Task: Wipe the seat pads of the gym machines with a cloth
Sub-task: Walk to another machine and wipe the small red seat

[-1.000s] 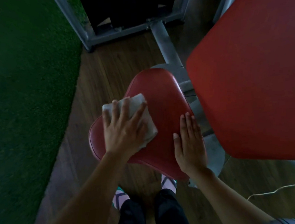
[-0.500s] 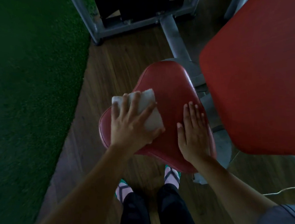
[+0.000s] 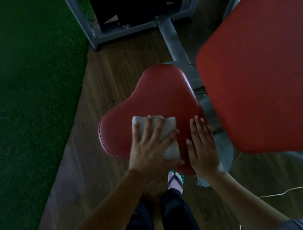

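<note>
Head view: a cloth point(image 3: 163, 132) pressed on the red seat pad point(image 3: 160, 96), centre frame.
The left hand point(image 3: 149, 147) lies flat on it, fingers spread; the right hand point(image 3: 202, 143) rests flat just right of it.

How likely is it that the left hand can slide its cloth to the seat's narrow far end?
Probably yes. The left hand presses the cloth flat on the seat pad, and the red surface ahead is bare; the right hand rests to one side.

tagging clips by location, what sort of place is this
Most likely a gym: a red seat pad on a grey steel machine frame, a larger red pad beside it, and green turf flooring.
</note>
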Motion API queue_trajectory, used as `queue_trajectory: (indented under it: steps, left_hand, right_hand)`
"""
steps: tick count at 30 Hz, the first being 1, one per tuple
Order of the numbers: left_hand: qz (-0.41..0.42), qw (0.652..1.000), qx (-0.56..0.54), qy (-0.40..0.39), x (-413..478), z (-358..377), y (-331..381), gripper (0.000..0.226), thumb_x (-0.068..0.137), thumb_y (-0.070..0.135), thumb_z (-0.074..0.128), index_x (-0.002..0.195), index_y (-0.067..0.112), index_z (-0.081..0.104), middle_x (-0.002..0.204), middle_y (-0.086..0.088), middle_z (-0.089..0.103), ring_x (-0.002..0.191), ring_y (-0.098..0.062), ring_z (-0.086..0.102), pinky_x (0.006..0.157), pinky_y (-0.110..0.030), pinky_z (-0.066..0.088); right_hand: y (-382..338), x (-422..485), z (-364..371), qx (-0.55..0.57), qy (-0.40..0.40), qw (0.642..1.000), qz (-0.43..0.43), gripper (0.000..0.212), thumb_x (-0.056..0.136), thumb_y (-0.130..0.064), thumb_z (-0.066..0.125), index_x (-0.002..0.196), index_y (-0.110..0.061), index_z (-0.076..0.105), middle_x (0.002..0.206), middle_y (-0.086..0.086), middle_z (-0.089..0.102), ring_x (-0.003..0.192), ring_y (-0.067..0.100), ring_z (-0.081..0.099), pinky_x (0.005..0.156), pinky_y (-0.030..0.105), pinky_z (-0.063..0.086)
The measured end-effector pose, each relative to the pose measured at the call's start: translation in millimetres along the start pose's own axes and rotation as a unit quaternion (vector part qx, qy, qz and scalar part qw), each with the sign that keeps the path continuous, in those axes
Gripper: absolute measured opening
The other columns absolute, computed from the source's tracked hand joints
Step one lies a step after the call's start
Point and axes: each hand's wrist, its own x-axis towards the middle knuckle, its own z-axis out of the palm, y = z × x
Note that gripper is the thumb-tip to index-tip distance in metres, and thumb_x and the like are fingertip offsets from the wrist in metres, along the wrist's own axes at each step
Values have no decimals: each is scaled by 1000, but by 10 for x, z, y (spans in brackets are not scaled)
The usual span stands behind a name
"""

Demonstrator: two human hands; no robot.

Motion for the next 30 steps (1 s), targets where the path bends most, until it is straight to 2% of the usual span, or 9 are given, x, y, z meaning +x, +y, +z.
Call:
queue_trajectory:
  steps: [4,6,11,14,17,20,24,27,30]
  left_hand:
    - [28,1000,6,4,49,1,-80,87,68,87,39,138,37,44,153,-10,34,141,-40,27,108,-69,21]
    - [17,1000,12,23,18,-50,-284,88,68,86,38,138,34,46,151,-12,36,139,-42,31,107,-68,23]
    - [-141,988,-1,63,45,-234,-818,88,66,86,45,134,32,50,141,-13,45,126,-40,43,103,-58,32]
    - [-224,973,-19,52,360,-308,-801,89,62,91,42,135,40,40,141,-7,41,121,-35,44,100,-54,35]
    - [-197,980,-19,34,706,-248,-644,100,60,96,32,142,40,28,146,-9,35,125,-36,39,100,-55,33]
    - [-152,988,8,30,859,-153,-410,111,55,99,31,145,35,27,149,-15,28,130,-38,32,103,-62,27]
    - [-102,993,15,49,701,-61,-227,96,63,89,43,140,31,41,147,-14,33,132,-36,32,104,-63,25]
    - [-83,990,6,113,552,-49,-218,81,66,82,52,124,26,57,128,-14,52,112,-33,48,91,-54,39]
    - [-71,987,15,146,470,-95,-205,69,66,77,61,109,23,65,100,-13,60,87,-33,55,74,-45,43]
  right_hand:
    - [19,-13,9,3,0,1000,-1,57,101,-32,19,147,2,23,157,17,18,147,27,11,117,51,18]
    - [6,-4,3,11,-1,1000,4,58,100,-30,22,148,1,22,158,16,17,147,26,10,117,51,17]
    - [-8,-8,6,16,-8,1000,13,59,99,-32,21,148,1,20,158,15,16,147,25,9,116,53,20]
    - [-13,-5,13,20,-6,1000,19,58,100,-32,22,148,0,21,158,15,17,147,26,10,115,54,21]
    - [-11,-8,18,21,-7,1000,19,58,100,-33,21,149,-1,20,158,14,16,147,25,10,116,53,20]
    - [-8,-3,21,21,-8,999,23,59,101,-37,17,149,-2,19,159,13,15,148,24,8,117,50,18]
    - [-28,-13,-15,46,-3,998,31,58,101,-36,20,149,-3,20,158,12,16,148,23,9,117,50,19]
    - [-64,-23,-97,63,1,997,36,57,100,-31,26,148,-1,24,157,14,19,147,25,12,115,52,24]
    - [-120,-28,-225,75,-7,996,36,57,101,-33,25,147,-1,26,157,14,22,147,26,15,112,54,27]
